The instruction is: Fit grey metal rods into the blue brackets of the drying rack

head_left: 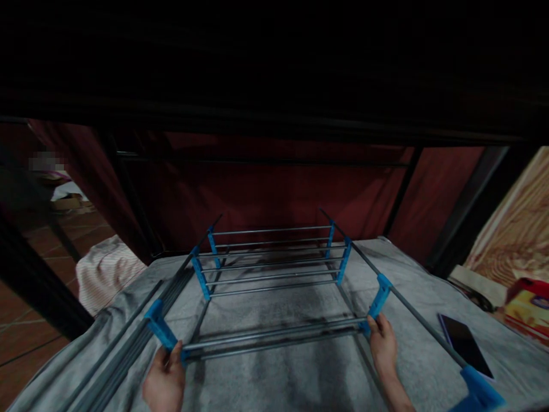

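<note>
A partly assembled rack of grey metal tubes and blue plastic brackets lies on a grey cloth (pixel 274 377). My left hand (pixel 165 377) is closed on the lower end of the near left blue bracket (pixel 160 326). On the opposite side, my right hand (pixel 384 346) pinches the lower part of the near right blue bracket (pixel 380 294). Crosswise tubes (pixel 274 331) span between these two brackets. Farther back, two more rows of tubes (pixel 270 279) join pairs of blue brackets. Another blue bracket (pixel 480 386) sits on the right long tube (pixel 422 320), close to me.
Several loose tubes (pixel 124 355) lie along the left side. A phone (pixel 465 343) rests on the cloth at right, near a red and yellow packet (pixel 529 309). Dark posts and a red curtain (pixel 274 194) stand behind. A dark overhang crosses above.
</note>
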A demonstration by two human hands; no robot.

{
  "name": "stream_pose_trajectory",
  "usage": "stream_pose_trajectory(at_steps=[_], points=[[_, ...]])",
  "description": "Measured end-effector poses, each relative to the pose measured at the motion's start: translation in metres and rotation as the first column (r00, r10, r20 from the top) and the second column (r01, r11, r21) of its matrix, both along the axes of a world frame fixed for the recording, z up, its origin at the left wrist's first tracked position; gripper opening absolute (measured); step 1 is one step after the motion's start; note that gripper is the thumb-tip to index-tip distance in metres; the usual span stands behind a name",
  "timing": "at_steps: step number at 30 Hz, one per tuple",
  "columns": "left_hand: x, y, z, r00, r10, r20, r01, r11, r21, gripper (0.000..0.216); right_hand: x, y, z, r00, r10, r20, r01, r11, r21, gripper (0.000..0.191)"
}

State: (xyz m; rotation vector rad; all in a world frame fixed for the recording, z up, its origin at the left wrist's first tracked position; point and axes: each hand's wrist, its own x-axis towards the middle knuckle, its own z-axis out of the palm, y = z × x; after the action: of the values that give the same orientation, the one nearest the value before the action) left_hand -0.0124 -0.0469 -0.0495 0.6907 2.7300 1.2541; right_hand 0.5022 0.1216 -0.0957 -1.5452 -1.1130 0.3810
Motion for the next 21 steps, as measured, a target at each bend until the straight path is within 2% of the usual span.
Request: stream_pose_trajectory(at_steps=[4, 9, 13, 21], points=[[0.003, 0.002, 0.001, 0.999, -0.005, -0.047, 0.004, 1.000, -0.017, 0.039, -0.002, 0.009, -0.003, 0.998, -0.019, -0.066, 0.016, 0.999, -0.039, 0.063], [0.008, 0.002, 0.002, 0.997, -0.024, -0.075, 0.024, 1.000, 0.001, 0.035, -0.002, 0.011, -0.013, 0.998, -0.002, -0.058, -0.002, 0.998, -0.057, 0.061], [0.010, 0.002, 0.005, 0.994, -0.034, -0.101, 0.034, 0.999, -0.008, 0.031, -0.002, 0.009, -0.015, 1.000, 0.019, 0.002, -0.019, 0.997, -0.078, 0.065], [0.019, 0.008, 0.008, 0.988, 0.011, -0.154, -0.010, 1.000, 0.003, 0.023, -0.004, 0.002, -0.002, 0.983, -0.001, 0.183, 0.018, 0.995, -0.095, 0.065]])
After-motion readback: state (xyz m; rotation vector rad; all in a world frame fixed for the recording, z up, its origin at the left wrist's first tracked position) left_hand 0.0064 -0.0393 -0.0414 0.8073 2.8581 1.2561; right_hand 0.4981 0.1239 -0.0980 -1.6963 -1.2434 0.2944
